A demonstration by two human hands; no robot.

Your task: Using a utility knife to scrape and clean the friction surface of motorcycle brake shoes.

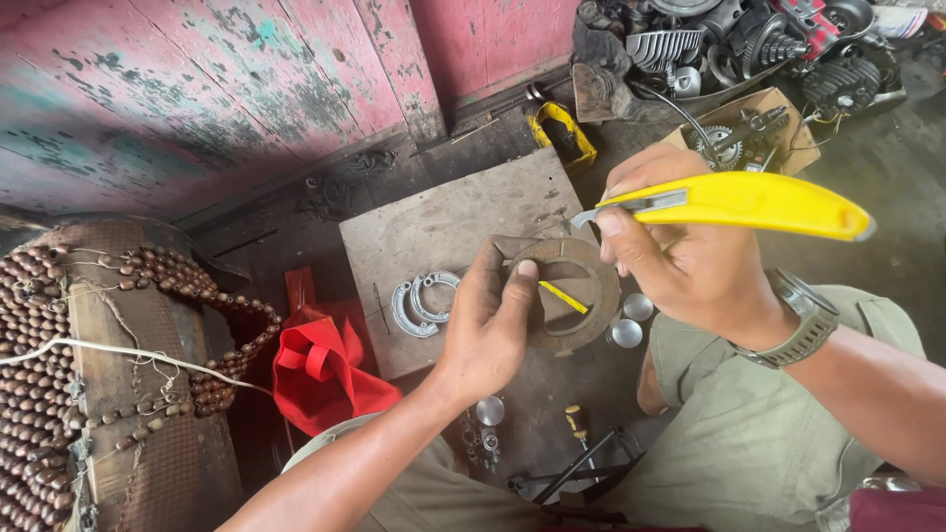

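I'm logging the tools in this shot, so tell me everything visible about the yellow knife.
The knife is a utility cutter with a long, curved yellow plastic body and a grey metal blade carrier at its front. The right hand grips it near the blade end, holding it roughly level with the tip pointing left, above the brown ring. Its rear end juts right, free.

Most open room is the back half of the grey board [443,212], totally bare. Near its front edge two curved metal shoes [422,300] sit in the way (red cloth [320,369] just left), and round silver caps [631,320] crowd the right.
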